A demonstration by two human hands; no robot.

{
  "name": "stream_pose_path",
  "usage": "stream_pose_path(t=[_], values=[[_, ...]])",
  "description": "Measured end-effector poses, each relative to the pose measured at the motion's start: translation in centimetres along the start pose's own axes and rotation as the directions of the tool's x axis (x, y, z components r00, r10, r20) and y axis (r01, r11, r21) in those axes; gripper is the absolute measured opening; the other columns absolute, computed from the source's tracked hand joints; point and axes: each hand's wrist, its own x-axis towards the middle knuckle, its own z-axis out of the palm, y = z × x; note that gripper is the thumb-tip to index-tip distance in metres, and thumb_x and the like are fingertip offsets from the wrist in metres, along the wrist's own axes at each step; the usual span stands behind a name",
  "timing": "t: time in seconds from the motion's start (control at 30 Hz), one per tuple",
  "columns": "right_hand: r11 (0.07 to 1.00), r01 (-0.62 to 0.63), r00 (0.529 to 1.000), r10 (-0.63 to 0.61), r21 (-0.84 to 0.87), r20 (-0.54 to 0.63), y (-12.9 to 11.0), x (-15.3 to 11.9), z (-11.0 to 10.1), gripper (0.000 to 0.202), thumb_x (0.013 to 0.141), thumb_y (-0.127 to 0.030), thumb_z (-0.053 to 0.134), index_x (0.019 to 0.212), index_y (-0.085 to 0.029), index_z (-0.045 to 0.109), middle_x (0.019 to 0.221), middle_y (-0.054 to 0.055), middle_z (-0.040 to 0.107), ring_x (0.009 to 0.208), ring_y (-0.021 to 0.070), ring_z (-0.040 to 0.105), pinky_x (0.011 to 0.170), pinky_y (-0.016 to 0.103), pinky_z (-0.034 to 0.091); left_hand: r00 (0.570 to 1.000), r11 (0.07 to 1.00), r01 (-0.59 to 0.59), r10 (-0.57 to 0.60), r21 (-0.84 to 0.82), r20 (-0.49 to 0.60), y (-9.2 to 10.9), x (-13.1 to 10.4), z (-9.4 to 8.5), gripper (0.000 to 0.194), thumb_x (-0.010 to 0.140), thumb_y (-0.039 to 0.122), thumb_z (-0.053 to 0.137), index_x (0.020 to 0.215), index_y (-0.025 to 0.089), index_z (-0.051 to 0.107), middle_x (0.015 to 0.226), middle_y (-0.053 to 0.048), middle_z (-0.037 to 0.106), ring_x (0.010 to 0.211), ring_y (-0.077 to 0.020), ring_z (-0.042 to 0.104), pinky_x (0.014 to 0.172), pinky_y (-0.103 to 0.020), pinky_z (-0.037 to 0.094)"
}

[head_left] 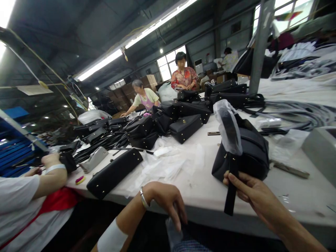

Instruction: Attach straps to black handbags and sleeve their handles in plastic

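Note:
My right hand (243, 185) pinches a black strap (231, 190) that hangs over the table's front edge. The strap runs up to a black bag (252, 150), whose handle is wrapped in white film (228, 126). Below the table edge, my left hand (168, 201) bends downward, wearing a silver bracelet. Its fingers curl near a piece of clear plastic (173, 232); whether they grip it cannot be made out. Thin white wrapping sheets (165, 168) lie on the table just beyond that hand.
A long black bag (115, 173) lies left of the sheets, beside a tape dispenser (96, 159). More black bags (186, 127) are piled behind. A co-worker's arm (52, 176) is at the left. A metal post (258, 49) and a grey bin (321, 150) stand at the right.

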Motion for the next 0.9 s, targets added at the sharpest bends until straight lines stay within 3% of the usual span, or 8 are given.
stream_pose_path(t=[0.07,0.13,0.23,0.33,0.5,0.73,0.8,0.9], values=[[1.0,-0.009,1.0,0.009,0.005,-0.005,0.3,0.0,-0.1,0.046,0.073,-0.058,0.077,0.092,-0.017,0.077,0.085,0.01,0.073,0.049,0.0061,0.035,0.046,0.026,0.019,0.998,0.99,0.055,-0.056,0.131,0.002,-0.7,-0.5,-0.2,0.023,0.068,0.034,0.085,0.09,0.027,0.081,0.086,0.001,0.08,0.082,-0.0212,0.074,0.073,-0.023,0.054],[1.0,-0.006,1.0,0.006,0.01,-0.015,0.4,0.1,-0.1,0.044,0.073,-0.057,0.077,0.092,-0.017,0.077,0.085,0.01,0.073,0.049,0.006,0.035,0.046,0.025,0.02,0.961,0.973,0.111,-0.053,0.202,-0.272,-1.4,-0.2,-1.2,0.02,0.08,0.039,0.075,0.091,0.023,0.08,0.082,-0.001,0.079,0.077,-0.0197,0.074,0.069,-0.023,0.054],[1.0,0.008,1.0,-0.007,0.013,-0.025,0.5,0.1,0.1,0.044,0.073,-0.055,0.078,0.092,-0.016,0.076,0.084,0.01,0.073,0.048,0.0057,0.035,0.046,0.025,0.02,0.763,0.937,0.227,-0.003,0.264,-0.646,-2.5,1.7,-2.8,0.028,0.094,0.033,0.055,0.098,0.015,0.076,0.087,-0.008,0.077,0.079,-0.0208,0.072,0.072,-0.028,0.054],[1.0,0.014,1.0,-0.014,-0.001,-0.028,0.4,0.1,0.3,0.044,0.073,-0.056,0.078,0.09,-0.016,0.076,0.084,0.01,0.073,0.048,0.0057,0.034,0.046,0.025,0.021,0.645,0.905,0.278,0.072,0.321,-0.761,-3.4,4.8,-3.3,0.025,0.092,0.021,0.056,0.108,0.018,0.073,0.109,-0.01,0.072,0.1,-0.0237,0.066,0.09,-0.034,0.048],[1.0,0.008,0.999,-0.009,-0.028,-0.039,0.4,0.3,0.4,0.048,0.073,-0.059,0.076,0.09,-0.014,0.076,0.084,0.01,0.072,0.049,0.0064,0.034,0.046,0.026,0.021,0.662,0.878,0.278,0.119,0.39,-0.74,-4.5,8.6,-4.4,0.03,0.083,0.017,0.066,0.112,0.023,0.072,0.111,-0.008,0.067,0.108,-0.0271,0.061,0.093,-0.036,0.046],[0.999,0.021,0.999,-0.022,-0.035,-0.035,0.5,0.5,0.6,0.049,0.072,-0.06,0.076,0.09,-0.014,0.074,0.082,0.009,0.071,0.047,0.0049,0.033,0.046,0.025,0.018,0.73,0.93,0.115,0.159,0.349,-0.665,-4.7,9.6,-7.8,0.011,0.064,0.013,0.081,0.068,0.02,0.072,0.085,-0.003,0.069,0.087,-0.023,0.064,0.082,-0.031,0.048],[0.999,0.021,0.999,-0.022,-0.032,-0.029,0.5,0.4,0.6,0.049,0.073,-0.06,0.076,0.09,-0.014,0.074,0.083,0.009,0.071,0.047,0.005,0.033,0.047,0.025,0.018,0.694,0.954,0.032,0.194,0.298,-0.694,-4.5,9.3,-8.5,0.009,0.068,0.018,0.08,0.071,0.019,0.071,0.086,-0.003,0.071,0.085,-0.0214,0.064,0.081,-0.03,0.048],[1.0,0.015,1.0,-0.016,-0.023,-0.025,0.4,0.3,0.6,0.049,0.073,-0.06,0.076,0.09,-0.014,0.075,0.082,0.009,0.071,0.047,0.0051,0.032,0.047,0.025,0.018,0.555,0.974,-0.121,0.226,0.191,-0.801,-4.1,8.5,-10.1,0.018,0.082,0.035,0.07,0.085,0.017,0.069,0.091,-0.006,0.072,0.086,-0.0205,0.065,0.08,-0.03,0.049]])
